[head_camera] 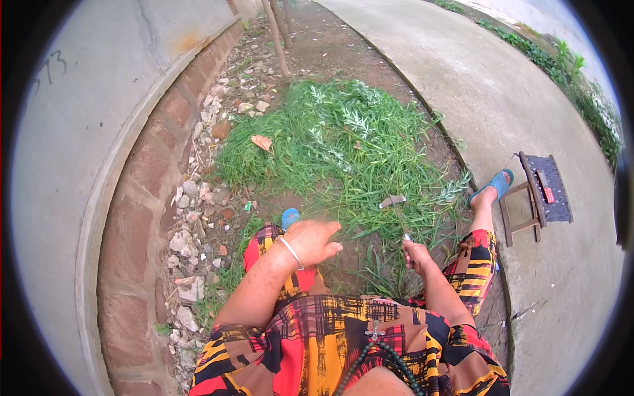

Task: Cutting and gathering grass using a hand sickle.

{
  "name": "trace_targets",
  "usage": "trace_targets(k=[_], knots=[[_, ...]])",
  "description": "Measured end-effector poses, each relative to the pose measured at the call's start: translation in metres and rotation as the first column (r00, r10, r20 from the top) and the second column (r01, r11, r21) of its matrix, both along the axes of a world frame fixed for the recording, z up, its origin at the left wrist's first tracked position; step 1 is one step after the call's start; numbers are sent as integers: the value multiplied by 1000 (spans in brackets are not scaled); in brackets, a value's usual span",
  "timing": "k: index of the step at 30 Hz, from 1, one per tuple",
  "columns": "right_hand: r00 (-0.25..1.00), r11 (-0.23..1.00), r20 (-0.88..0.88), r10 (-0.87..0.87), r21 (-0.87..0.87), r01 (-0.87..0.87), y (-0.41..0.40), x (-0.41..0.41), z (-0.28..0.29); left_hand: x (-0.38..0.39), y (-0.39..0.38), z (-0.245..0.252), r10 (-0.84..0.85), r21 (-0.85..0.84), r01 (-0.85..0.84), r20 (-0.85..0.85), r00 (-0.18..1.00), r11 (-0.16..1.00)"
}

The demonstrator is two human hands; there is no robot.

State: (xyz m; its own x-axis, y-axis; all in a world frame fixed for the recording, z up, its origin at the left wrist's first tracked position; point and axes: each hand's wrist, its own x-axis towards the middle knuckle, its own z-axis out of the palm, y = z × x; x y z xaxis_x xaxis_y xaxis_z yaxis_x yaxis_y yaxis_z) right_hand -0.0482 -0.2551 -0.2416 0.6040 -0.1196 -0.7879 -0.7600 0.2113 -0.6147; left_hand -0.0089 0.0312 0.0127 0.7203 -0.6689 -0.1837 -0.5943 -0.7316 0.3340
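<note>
My right hand (417,256) grips the pale handle end of a small sickle (393,201), whose metal blade lies over the cut grass ahead of it. Over the ground between my knees, my left hand (313,243) is held with thumb and fingers apart and nothing between them; it is slightly blurred and wears a pale bangle at the wrist. A broad heap of green grass (342,143) spreads in front of both hands, with silvery-leaved weeds (357,123) and a dry brown leaf (261,142) on top.
Stones and rubble (185,241) line the foot of the wall (129,222) on the left. Thin tree trunks (276,39) stand beyond the heap. On the concrete path (535,277) at right is a folding stool (532,193) bearing a red remote control (545,187), beside my sandalled foot.
</note>
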Motion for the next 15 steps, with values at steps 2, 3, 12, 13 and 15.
trace_targets(k=[2, 3, 12, 13, 15], knots=[[988, 997, 133, 74, -39, -69, 1, -2, 8, -1, 0, -1, 7, 6, -7, -1, 1000, 1000], [988, 997, 131, 76, -38, -71, 3, -2, 13, -1, 1, -2, 13, 14, -13, 1, 1000, 1000], [807, 950, 587, 65, -283, 129, -12, 11, -8, 0, 0, 3, 17, 42, -17, -5, 1000, 999], [916, 926, 393, 77, -369, 80, -10, 9, -4, 1, 1, 3, 27, 42, -27, 6, 1000, 999], [983, 898, 172, 68, -440, 15, -11, 4, -9, 2, 3, -1, 26, 24, -26, 5, 1000, 999]])
